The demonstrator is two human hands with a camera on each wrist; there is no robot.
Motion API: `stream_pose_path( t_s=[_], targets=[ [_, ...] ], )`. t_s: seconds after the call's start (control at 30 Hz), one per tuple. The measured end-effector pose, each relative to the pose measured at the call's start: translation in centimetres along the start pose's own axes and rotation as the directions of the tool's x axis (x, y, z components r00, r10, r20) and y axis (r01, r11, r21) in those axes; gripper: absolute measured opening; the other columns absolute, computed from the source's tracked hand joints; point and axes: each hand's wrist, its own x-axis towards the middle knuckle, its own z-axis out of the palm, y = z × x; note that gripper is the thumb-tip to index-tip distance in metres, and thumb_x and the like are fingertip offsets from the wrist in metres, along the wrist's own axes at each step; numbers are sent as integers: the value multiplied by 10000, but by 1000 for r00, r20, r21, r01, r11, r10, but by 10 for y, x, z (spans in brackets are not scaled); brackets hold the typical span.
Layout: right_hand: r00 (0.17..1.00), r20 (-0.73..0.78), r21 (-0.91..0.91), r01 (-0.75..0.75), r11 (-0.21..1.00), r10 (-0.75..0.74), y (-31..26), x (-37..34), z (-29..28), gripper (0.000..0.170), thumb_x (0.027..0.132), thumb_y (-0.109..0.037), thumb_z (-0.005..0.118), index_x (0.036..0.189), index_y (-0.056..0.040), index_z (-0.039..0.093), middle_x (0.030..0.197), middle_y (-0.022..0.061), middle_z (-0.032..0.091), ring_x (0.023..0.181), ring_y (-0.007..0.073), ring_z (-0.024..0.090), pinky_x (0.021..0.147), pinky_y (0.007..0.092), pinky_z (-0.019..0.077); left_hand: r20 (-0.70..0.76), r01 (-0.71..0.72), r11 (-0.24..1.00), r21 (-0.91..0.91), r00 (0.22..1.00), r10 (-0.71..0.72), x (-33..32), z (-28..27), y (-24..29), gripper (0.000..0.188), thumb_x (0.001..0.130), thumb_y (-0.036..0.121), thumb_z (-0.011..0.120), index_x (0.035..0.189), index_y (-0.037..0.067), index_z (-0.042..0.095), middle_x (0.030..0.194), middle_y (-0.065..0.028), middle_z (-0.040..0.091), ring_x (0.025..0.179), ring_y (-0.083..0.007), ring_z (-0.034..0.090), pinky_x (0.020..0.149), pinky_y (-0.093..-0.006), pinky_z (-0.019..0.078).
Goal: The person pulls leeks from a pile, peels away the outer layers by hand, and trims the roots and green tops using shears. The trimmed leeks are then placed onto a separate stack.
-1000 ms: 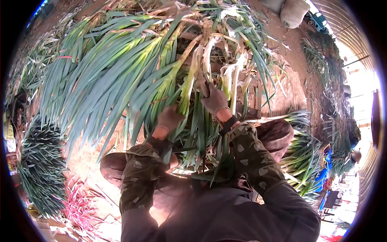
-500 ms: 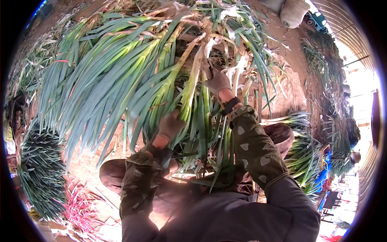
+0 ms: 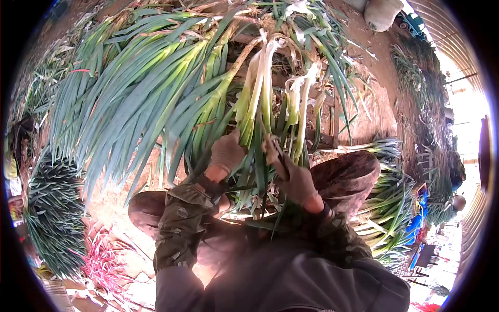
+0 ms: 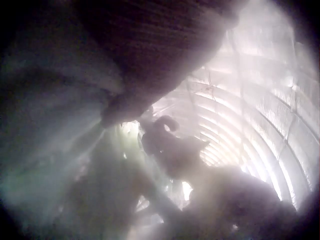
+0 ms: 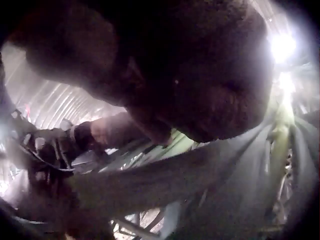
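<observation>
Where one side of a great heap of long green onions (image 3: 140, 96) comes down toward the seated person, the gloved left hand (image 3: 227, 152) grips a pale-to-green stalk (image 3: 252, 112), its fingers curled at the part where the leaves spread. The stalk slants up from that hand toward the tangled roots (image 3: 267, 22), within the front of the heap. Just beside it, the gloved right hand (image 3: 300, 185) is closed too — it pinches a limp, brownish strip (image 3: 270, 150) in front of the hanging leaves. A dark, narrow shape (image 3: 281, 165) lies along its fingers, too unclear to name. More pale stalks (image 3: 300, 112) with loose, papery skins stand just beyond the right hand. On the person's left sit a dense bundle of dark green leaves (image 3: 54, 223) and a scatter of pink strands (image 3: 106, 257); on the right, past the bent knee (image 3: 347, 179), another pile of onions (image 3: 387, 210) lies near something blue (image 3: 415, 226). Both wrist views are dim and hazy — the left one shows a ribbed, curved roof (image 4: 250, 125) behind dark shapes.
</observation>
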Motion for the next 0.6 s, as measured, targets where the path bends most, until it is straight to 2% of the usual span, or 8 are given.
stream_pose_path(
  t_s=[0.2, 0.27, 0.33, 0.43, 0.5, 0.53, 0.57, 0.6],
  targets=[
    [994, -88, 89, -59, 994, 67, 10, -8, -18, 690, 760, -231, 736, 1370, -11, 501, 937, 279, 667, 869, 440, 667, 729, 448, 542, -47, -63, 996, 59, 997, 66, -16, 48, 17, 351, 762, 230, 684, 1040, 43, 580, 760, -190, 682, 749, -408, 679, 705, -513, 535],
    [994, -104, 55, 45, 997, -39, 9, 2, -18, 676, 768, -243, 745, 1358, -17, 504, 915, 258, 674, 856, 434, 671, 727, 450, 540, -115, -133, 991, 6, 984, 133, -31, 78, 24, 345, 764, 234, 683, 1033, 50, 570, 739, -179, 681, 717, -402, 680, 671, -519, 535],
    [987, -98, 78, 132, 988, -124, 7, 13, -15, 671, 772, -244, 746, 1354, -20, 499, 866, 253, 676, 820, 440, 670, 713, 472, 533, -21, -194, 980, -50, 981, 193, -48, 92, 44, 317, 772, 246, 680, 1006, 59, 574, 730, -176, 672, 730, -390, 684, 650, -502, 537],
    [976, -171, 161, 160, 974, -132, -6, 40, -12, 643, 783, -259, 743, 1339, -39, 508, 870, 262, 670, 819, 443, 666, 709, 476, 533, 156, -345, 933, -107, 921, 358, -66, 70, 61, 335, 760, 257, 694, 978, 33, 574, 710, -197, 652, 735, -382, 685, 629, -488, 530],
    [965, -228, 176, 169, 970, -127, -20, 50, -11, 640, 787, -259, 734, 1346, -54, 501, 875, 260, 670, 827, 443, 668, 705, 479, 535, -26, -264, 964, -37, 964, 264, -37, 50, 43, 352, 771, 297, 707, 975, 35, 589, 758, -170, 655, 735, -347, 686, 600, -460, 521],
    [981, -156, 192, 147, 970, -118, -28, 51, -12, 652, 784, -258, 737, 1356, -59, 492, 878, 258, 672, 834, 444, 668, 711, 480, 534, -189, -80, 957, 280, 972, 137, -12, 42, 27, 353, 768, 298, 719, 979, 45, 593, 846, -151, 652, 785, -320, 679, 627, -447, 520],
    [991, -81, 205, 122, 971, -108, -34, 48, -12, 665, 781, -257, 739, 1365, -63, 484, 880, 257, 674, 841, 444, 668, 717, 481, 534, -376, 155, 835, 529, 924, 66, 14, 31, 8, 355, 765, 299, 732, 984, 55, 597, 934, -132, 648, 835, -293, 672, 653, -434, 519],
    [995, -3, 213, 96, 972, -98, -40, 45, -9, 678, 779, -255, 741, 1374, -67, 476, 883, 255, 676, 847, 444, 668, 723, 482, 534, -401, 122, 791, 599, 901, 165, 30, -4, -3, 359, 759, 281, 742, 1005, 65, 595, 1009, -119, 618, 891, -273, 651, 694, -426, 515]
  ],
)
